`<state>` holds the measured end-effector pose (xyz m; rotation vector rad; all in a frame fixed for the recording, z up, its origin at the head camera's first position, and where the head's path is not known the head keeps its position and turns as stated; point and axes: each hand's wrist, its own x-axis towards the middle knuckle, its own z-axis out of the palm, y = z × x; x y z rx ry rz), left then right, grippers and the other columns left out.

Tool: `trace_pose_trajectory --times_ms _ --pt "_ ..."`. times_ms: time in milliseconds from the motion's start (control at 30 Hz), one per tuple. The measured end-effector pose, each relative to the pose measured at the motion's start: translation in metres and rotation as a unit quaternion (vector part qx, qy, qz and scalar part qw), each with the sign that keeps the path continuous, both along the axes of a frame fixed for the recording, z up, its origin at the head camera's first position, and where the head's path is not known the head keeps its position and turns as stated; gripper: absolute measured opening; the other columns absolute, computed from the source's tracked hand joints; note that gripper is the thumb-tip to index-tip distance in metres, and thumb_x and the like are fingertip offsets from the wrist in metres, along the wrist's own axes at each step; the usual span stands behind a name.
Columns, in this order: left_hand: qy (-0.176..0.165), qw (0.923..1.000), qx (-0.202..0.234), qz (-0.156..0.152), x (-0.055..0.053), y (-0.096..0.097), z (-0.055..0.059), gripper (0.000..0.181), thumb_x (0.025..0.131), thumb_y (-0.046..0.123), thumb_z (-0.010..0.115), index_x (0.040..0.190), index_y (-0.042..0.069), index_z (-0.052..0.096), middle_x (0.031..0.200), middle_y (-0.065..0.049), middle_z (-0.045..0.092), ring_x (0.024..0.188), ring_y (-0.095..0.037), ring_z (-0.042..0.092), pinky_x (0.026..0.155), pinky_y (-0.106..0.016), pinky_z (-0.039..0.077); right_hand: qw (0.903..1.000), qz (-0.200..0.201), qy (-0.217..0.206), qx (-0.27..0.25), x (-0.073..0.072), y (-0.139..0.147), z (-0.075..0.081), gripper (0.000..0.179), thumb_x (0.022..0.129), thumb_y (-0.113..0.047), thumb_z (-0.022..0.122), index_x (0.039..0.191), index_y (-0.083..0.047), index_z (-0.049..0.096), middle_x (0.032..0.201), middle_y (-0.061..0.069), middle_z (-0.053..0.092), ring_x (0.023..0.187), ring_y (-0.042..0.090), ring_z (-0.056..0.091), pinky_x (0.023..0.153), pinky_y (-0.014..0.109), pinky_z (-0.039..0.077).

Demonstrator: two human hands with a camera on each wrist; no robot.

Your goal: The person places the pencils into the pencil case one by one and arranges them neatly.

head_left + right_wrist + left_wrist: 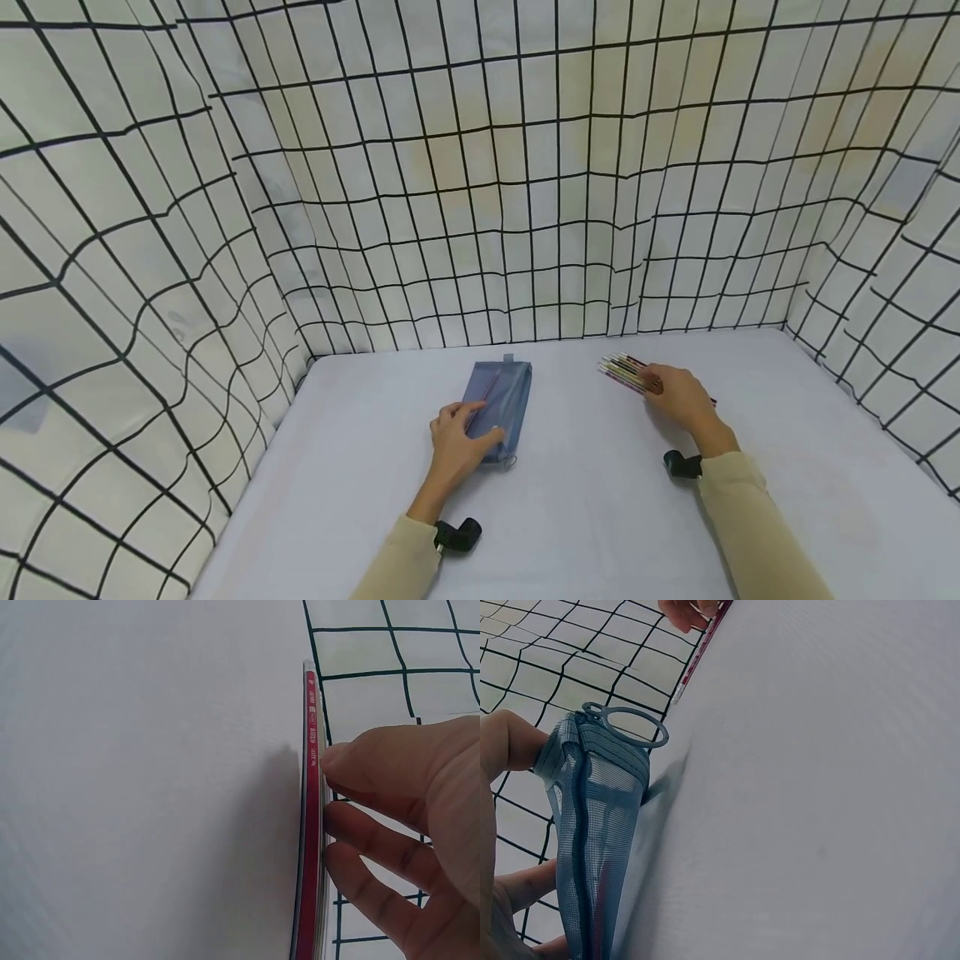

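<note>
A blue mesh zip pouch (512, 398) lies flat on the white table. My left hand (456, 442) rests on its near end, with the thumb and fingers spread across the mesh. In the left wrist view the thumb presses the pouch by the zip, beside a ring pull (634, 726). A thin reddish streak (601, 900) shows through the mesh. To the right, a bunch of pencils (621, 372) lies slightly fanned out on the table. My right hand (684, 404) holds them from above with curved fingers. A red pencil (310, 817) with white lettering runs along the near side.
The white table (570, 500) ends at the back against a pale wall covered with black netting (487, 208). More netting rises on the left and right sides. A small black device (459, 535) is worn at each wrist, below the sleeves.
</note>
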<state>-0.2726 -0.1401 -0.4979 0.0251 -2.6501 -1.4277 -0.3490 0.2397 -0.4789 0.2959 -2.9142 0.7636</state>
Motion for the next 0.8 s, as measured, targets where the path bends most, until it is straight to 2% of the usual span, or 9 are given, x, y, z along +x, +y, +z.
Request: trace_pose_trajectory --times_ms 333,567,800 --pt "0.006 1.0 0.002 -0.002 -0.0003 -0.0009 -0.0029 0.059 0.08 0.042 0.075 0.135 0.021 0.065 0.154 -0.016 0.038 0.141 -0.039 0.027 0.106 -0.063 0.037 0.9996 -0.004 -0.005 0.026 0.0009 -0.0033 -0.0029 0.028 0.091 -0.007 0.071 0.119 -0.006 0.071 0.115 0.017 0.073 0.098 0.031 0.066 0.085 0.053 0.052" --pt "0.009 1.0 0.001 -0.003 -0.0009 -0.001 -0.0043 0.058 0.08 0.042 0.076 0.133 0.022 0.066 0.154 -0.016 0.038 0.141 -0.039 0.028 0.106 -0.063 0.037 0.9991 -0.003 -0.012 0.041 0.002 -0.0047 -0.0001 0.018 0.089 -0.005 0.072 0.107 -0.004 0.075 0.105 0.016 0.071 0.089 0.028 0.063 0.08 0.049 0.052" --pt "0.007 1.0 0.001 -0.004 -0.0011 -0.0013 -0.0032 0.058 0.08 0.043 0.076 0.133 0.022 0.066 0.154 -0.017 0.038 0.141 -0.039 0.028 0.106 -0.064 0.037 0.998 -0.016 -0.028 0.055 0.0012 -0.0068 0.0007 0.011 0.089 -0.009 0.073 0.099 -0.006 0.077 0.109 0.019 0.068 0.095 0.033 0.064 0.084 0.052 0.052"
